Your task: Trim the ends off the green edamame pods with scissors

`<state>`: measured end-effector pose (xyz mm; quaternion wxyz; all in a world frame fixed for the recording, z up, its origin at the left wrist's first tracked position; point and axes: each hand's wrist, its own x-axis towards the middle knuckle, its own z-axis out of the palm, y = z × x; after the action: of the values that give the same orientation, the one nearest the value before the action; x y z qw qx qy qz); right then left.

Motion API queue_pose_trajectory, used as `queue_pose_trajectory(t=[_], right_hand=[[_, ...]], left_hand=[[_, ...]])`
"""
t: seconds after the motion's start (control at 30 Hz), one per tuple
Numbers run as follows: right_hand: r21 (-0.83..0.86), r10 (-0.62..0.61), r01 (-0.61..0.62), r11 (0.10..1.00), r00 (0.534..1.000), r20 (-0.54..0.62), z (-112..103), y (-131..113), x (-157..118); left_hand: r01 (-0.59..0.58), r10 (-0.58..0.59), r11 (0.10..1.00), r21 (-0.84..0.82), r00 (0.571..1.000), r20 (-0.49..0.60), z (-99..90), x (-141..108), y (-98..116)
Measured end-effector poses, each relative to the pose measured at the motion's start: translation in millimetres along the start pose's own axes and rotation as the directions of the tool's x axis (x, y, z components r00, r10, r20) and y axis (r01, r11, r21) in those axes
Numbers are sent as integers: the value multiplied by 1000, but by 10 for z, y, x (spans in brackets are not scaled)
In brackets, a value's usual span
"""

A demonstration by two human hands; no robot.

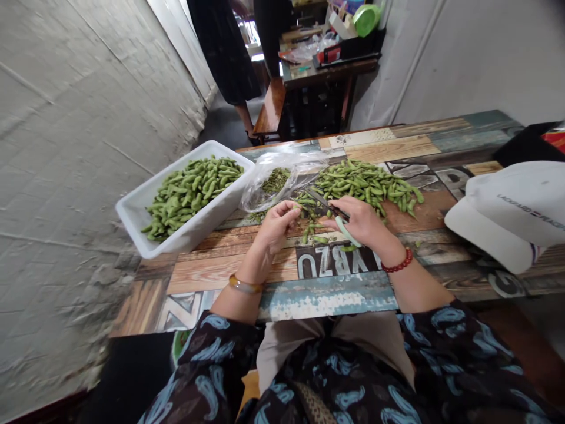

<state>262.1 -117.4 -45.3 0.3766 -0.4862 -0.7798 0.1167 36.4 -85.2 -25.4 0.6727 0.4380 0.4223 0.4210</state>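
My left hand (279,224) pinches a small green edamame pod (297,206) between thumb and fingers. My right hand (361,221) is wrapped round a pair of scissors (348,230) with pale green handles, the dark blades pointing up and left toward the left hand. Behind my hands a heap of edamame pods (362,181) lies on the table, with several loose pods below it. A clear plastic bag (253,191) with small green trimmings (277,180) in it lies beyond my left hand. To its left stands a white tub (194,238) piled with edamame pods (194,188).
The table (326,297) has a patchwork wood print. A white cap (507,206) lies at its right end, beside a black item. Further back, a person in dark clothes (229,53) stands near a wooden bench (271,109) and a cluttered table (304,75). A pale wall (66,147) runs along the left.
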Motion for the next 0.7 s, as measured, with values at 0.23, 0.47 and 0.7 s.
queue_pose_trajectory(t=[0.23,0.47,0.7], right_hand=[[74,-24,20,997,998,52,69,-63,-16],[61,-47,41,997,994,103,86,-127,-21],[54,-66,61,997,993,97,69,-157,-12]], left_hand=[[8,-4,988,-152,1000,26,13,-13,16],[-15,31,986,-165,995,95,72,-34,-22],[-6,28,982,-191,993,115,107,-47,-35]])
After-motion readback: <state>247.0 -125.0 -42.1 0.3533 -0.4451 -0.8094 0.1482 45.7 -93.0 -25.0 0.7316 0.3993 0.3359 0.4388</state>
